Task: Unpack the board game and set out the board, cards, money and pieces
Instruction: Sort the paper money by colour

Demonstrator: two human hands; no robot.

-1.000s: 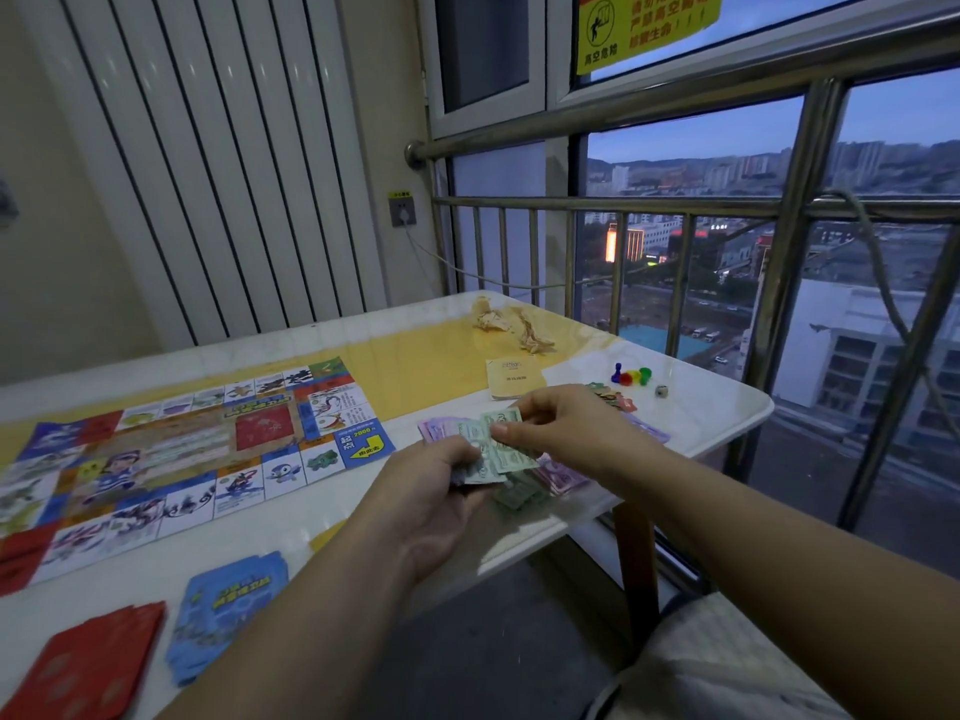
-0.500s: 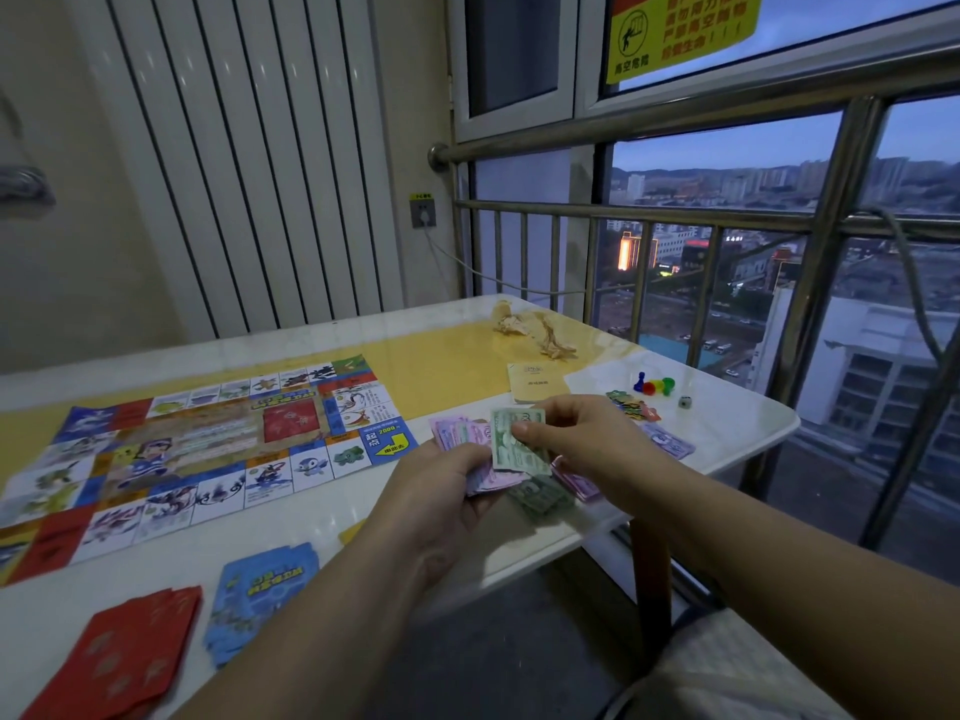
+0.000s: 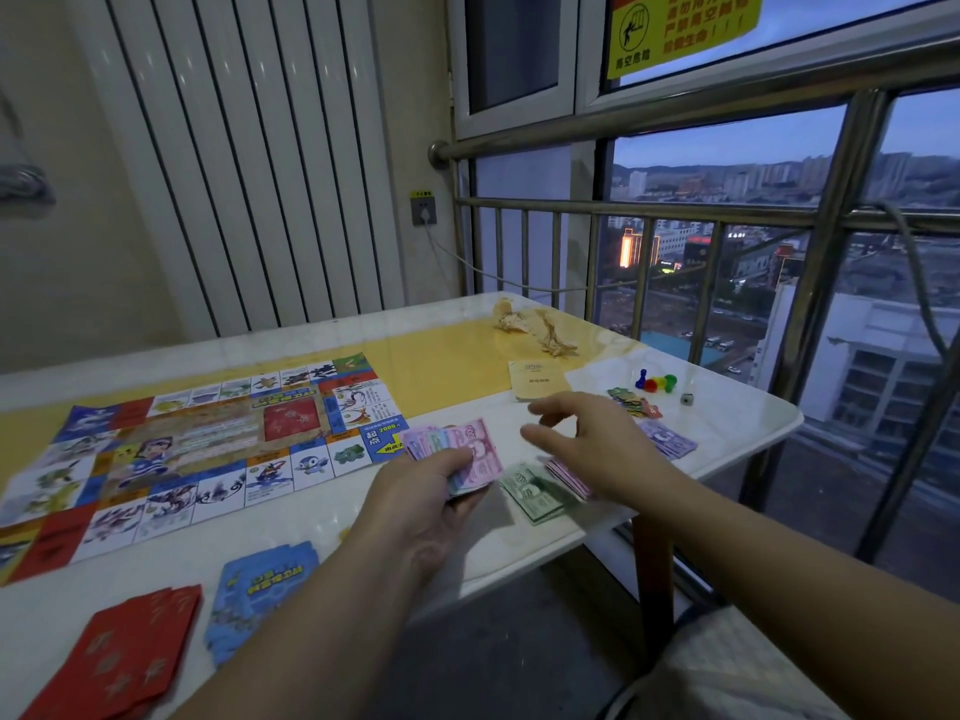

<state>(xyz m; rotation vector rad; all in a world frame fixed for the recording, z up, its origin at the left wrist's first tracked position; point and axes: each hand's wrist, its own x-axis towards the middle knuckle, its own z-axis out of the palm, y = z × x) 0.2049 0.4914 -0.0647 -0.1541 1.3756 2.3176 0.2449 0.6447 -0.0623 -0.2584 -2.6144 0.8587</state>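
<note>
Fan of pink and purple notes point(image 3: 457, 446) gripped in left hand point(image 3: 426, 511), fingers curled round the lower ends and thumb on top, above the counter point(image 3: 737, 423) near its front edge; right hand point(image 3: 602, 444) just beside, holding nothing, fingers point(image 3: 550, 405) loose and spread, hovering over a pink stack point(image 3: 563, 472); green stack point(image 3: 535, 493) flat on the counter between the two hands; purple stack point(image 3: 670, 439) beyond the right hand, near the right edge; board point(image 3: 197, 449) unfolded flat to the left, one corner close to the held notes; blue cards point(image 3: 260, 584) and red cards point(image 3: 119, 652) in loose piles side by side at the near left edge; booklet point(image 3: 537, 379) lying past the right hand, with small tokens point(image 3: 634, 402), coloured pawns point(image 3: 655, 381) and a die point(image 3: 687, 400) grouped to its right; crumpled wrapper point(image 3: 535, 327) at the far side, near the railing point(image 3: 649, 207); yellow sign point(image 3: 685, 28) on the window above; city at dusk outside.
</note>
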